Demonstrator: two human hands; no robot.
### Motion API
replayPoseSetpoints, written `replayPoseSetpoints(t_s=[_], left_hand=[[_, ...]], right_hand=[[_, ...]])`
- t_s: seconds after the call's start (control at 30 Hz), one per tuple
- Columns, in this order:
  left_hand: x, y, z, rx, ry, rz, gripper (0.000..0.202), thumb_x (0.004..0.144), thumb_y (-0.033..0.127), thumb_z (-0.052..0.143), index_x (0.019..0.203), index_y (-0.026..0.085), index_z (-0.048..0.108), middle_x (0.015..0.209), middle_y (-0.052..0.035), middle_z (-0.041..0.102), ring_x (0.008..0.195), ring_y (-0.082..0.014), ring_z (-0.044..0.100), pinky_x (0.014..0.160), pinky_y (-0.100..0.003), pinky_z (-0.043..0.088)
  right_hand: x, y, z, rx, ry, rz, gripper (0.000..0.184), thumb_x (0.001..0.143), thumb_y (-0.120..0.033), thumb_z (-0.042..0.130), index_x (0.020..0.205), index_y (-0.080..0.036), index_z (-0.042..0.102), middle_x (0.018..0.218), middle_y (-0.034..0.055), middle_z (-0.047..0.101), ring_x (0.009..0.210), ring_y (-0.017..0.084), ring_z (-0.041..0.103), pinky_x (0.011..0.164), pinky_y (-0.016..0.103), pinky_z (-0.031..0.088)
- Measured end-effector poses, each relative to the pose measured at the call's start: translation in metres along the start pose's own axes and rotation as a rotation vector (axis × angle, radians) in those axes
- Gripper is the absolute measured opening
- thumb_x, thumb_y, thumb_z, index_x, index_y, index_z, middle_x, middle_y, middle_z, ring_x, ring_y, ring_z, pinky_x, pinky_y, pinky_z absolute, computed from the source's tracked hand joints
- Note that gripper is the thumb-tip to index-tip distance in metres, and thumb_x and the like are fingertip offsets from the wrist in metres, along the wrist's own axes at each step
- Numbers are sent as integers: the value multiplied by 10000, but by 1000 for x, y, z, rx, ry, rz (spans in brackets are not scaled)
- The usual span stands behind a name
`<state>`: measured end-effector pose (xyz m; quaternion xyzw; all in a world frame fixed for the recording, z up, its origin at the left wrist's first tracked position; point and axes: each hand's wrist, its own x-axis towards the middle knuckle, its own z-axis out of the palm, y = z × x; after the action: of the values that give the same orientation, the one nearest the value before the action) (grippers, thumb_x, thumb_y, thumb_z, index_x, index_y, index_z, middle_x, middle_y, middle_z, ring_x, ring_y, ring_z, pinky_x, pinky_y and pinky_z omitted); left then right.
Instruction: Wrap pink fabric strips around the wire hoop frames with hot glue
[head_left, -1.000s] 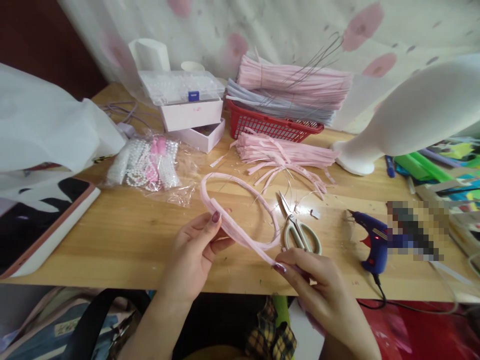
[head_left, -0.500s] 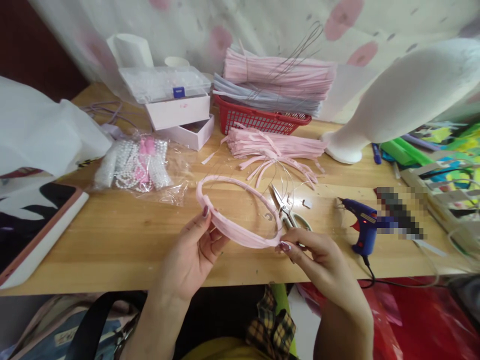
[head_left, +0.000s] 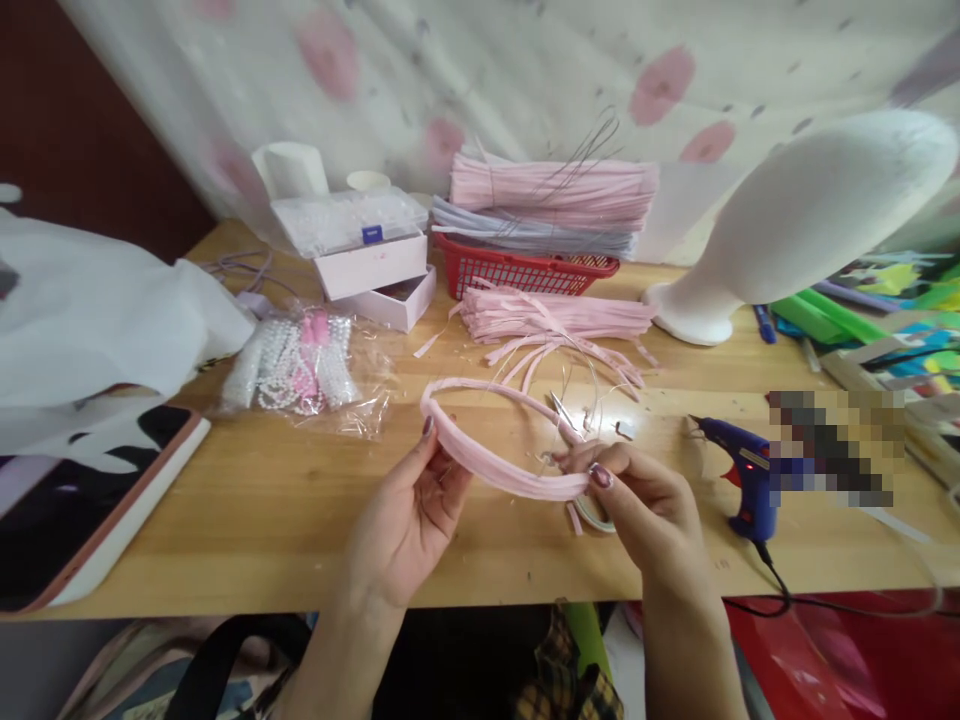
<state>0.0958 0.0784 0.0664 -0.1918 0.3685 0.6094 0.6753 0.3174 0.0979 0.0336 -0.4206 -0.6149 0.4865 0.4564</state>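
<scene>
A pink fabric-covered hoop [head_left: 499, 472] is held up over the table between my two hands. My left hand [head_left: 416, 510] pinches its left end between thumb and fingers. My right hand [head_left: 637, 500] grips the right end, thumb on top and fingers curled around. Behind the right hand lies a pair of scissors [head_left: 598, 517], mostly hidden, with the blade tip and part of a handle showing. Just beyond the hoop is a bundle of pink fabric strips [head_left: 551, 315], some loose ends spreading toward me.
A blue glue gun [head_left: 750, 475] with a lit red light lies right, its cord over the front edge. A red basket [head_left: 525, 275] with strips, white boxes [head_left: 375, 265], bagged bead strings [head_left: 300, 365], a tablet-like device [head_left: 97, 500] and a white mannequin form [head_left: 810, 210] stand around.
My right hand has shifted its hold on the hoop's right end and now covers more of the scissors. The hoop looks flatter and slightly turned. The whole view has tilted up a little.
</scene>
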Motion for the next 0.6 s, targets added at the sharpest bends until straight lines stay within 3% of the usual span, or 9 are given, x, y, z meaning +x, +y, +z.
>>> replayPoseSetpoints(t_s=[0.1,0.17,0.23,0.27,0.33,0.47,0.6], left_hand=[[1,-3,-1,-13,-28,29,332,1030,46,430,908,122,730,787,-34,791,630,-86,748,577,-158,626],[1,-9,-7,10,-101,57,240,1001,76,536,890,99,747,812,-51,782,660,-88,738,627,-178,636],[0,-18,-13,71,-240,68,110,838,173,807,884,81,768,797,-51,762,686,-109,720,699,-233,651],[0,-23,-17,89,-303,61,284,696,217,925,901,84,780,798,-42,755,705,-113,708,725,-241,647],[0,-32,-21,120,-370,31,392,557,279,996,847,110,793,802,-31,742,717,-107,681,724,-236,621],[1,-41,-17,160,-415,65,323,564,315,992,769,156,799,800,-14,726,726,-91,635,700,-210,548],[2,-40,-11,157,-400,122,328,541,313,999,774,176,814,828,-18,753,738,-87,625,679,-189,504]], right_hand=[[1,2,3,10,71,27,294,891,-431,731,695,-221,665,785,43,711,819,215,696,794,331,555],[2,1,5,17,95,51,303,870,-434,755,677,-215,672,778,45,721,764,201,692,719,301,548],[3,0,6,34,104,85,309,859,-433,767,666,-209,674,767,45,720,654,173,659,637,292,537],[4,-1,6,40,100,100,310,855,-435,769,666,-207,677,759,45,717,596,157,630,586,286,523],[5,-2,7,42,90,116,314,847,-442,772,665,-203,683,737,40,709,505,123,561,480,259,466],[7,-7,9,6,90,93,359,832,-462,779,631,-190,659,676,37,678,476,101,508,408,218,381],[6,-10,9,-30,104,77,418,800,-508,796,588,-191,625,590,20,610,502,114,507,425,216,397]])
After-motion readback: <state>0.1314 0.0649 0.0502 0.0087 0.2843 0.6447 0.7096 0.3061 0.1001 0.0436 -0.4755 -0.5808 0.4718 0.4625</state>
